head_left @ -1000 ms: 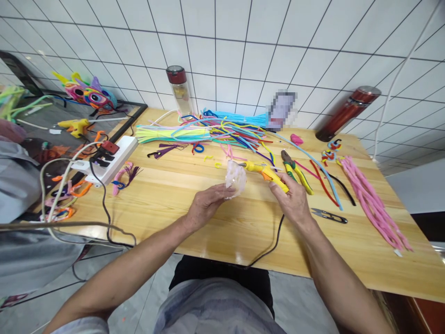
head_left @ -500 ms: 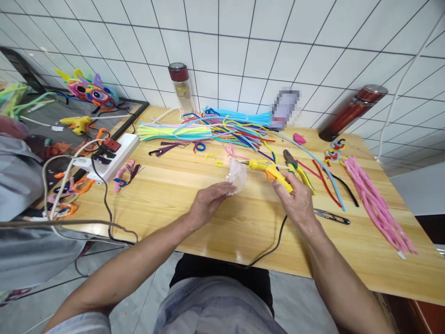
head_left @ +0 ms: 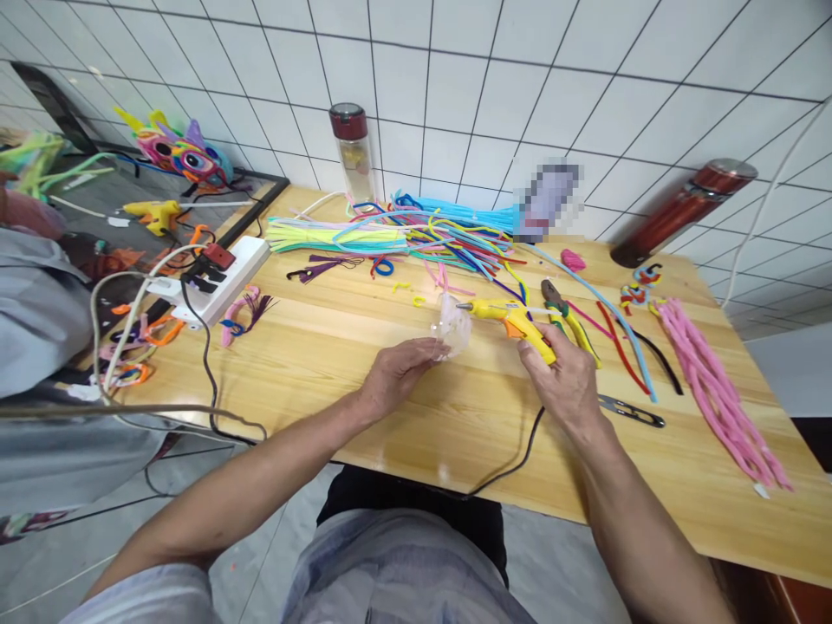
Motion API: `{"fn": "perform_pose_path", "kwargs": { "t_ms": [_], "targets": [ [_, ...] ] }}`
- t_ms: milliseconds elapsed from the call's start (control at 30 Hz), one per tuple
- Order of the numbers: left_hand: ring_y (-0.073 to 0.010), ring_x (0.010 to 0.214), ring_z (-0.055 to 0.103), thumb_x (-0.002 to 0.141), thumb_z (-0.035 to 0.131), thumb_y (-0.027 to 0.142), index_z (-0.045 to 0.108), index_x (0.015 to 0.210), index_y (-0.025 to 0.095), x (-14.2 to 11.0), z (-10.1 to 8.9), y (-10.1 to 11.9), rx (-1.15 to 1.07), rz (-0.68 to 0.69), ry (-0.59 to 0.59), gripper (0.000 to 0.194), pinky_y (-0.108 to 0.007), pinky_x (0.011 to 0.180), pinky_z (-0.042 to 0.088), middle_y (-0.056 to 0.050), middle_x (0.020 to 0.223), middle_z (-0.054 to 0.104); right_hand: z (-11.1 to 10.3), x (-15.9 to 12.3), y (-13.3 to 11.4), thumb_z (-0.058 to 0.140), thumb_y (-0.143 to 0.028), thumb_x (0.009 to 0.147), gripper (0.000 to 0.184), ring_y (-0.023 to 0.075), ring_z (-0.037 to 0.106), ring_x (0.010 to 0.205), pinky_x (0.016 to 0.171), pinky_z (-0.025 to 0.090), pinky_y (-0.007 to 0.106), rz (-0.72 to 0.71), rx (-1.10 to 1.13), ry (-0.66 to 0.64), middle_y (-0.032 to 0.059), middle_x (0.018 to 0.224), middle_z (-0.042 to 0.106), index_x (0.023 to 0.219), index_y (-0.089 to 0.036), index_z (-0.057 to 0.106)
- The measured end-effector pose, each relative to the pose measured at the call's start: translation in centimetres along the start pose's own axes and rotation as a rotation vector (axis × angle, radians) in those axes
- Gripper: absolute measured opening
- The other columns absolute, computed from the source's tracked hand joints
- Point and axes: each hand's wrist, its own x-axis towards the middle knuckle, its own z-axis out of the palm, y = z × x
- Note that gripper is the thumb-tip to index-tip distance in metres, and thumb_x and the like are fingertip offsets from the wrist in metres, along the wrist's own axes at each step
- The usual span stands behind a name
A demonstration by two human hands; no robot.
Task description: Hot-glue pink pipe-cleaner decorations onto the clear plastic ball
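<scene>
My left hand (head_left: 404, 371) pinches the lower edge of a clear, whitish plastic piece (head_left: 453, 329), thin and curved; its exact kind I cannot make out. In my right hand (head_left: 564, 373) is a yellow hot glue gun (head_left: 507, 319), fingers wrapped round its handle. The gun's metal nozzle points left, at the upper right side of the plastic piece, very close to it; whether they touch I cannot tell. A black cord runs from below my right hand to the table's front edge. Pliers with yellow-green handles (head_left: 572, 325) lie just behind my right hand.
Bundles of coloured pipe cleaners (head_left: 338, 236) lie along the back, with pink ones (head_left: 718, 390) at right. Thread snips (head_left: 632, 411) rest near my right wrist. A power strip (head_left: 224, 282) with cords stands left. Two flasks, one red (head_left: 685, 212), stand by the wall. Another person's sleeve (head_left: 39, 312) is at far left.
The view has shifted slightly, so most things on the table sit a little further right. Both hands keep their grips, and the nozzle stays close to the plastic piece.
</scene>
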Motion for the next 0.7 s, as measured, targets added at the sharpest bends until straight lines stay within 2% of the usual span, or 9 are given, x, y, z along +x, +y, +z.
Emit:
{"fn": "perform_pose_path", "kwargs": {
  "t_ms": [700],
  "targets": [
    [-0.0202, 0.109, 0.081, 0.103, 0.065, 0.023, 0.082, 0.113, 0.021, -0.05, 0.02, 0.11, -0.058, -0.111, 0.012, 0.020, -0.033, 0.097, 0.067, -0.009, 0.115, 0.084, 0.36, -0.21, 0.36, 0.058, -0.037, 0.093, 0.028, 0.0144, 0.053, 0.052, 0.056, 0.045, 0.028, -0.080, -0.056, 0.022, 0.0007, 0.071, 0.069, 0.106, -0.019, 0.076]
  ]
}}
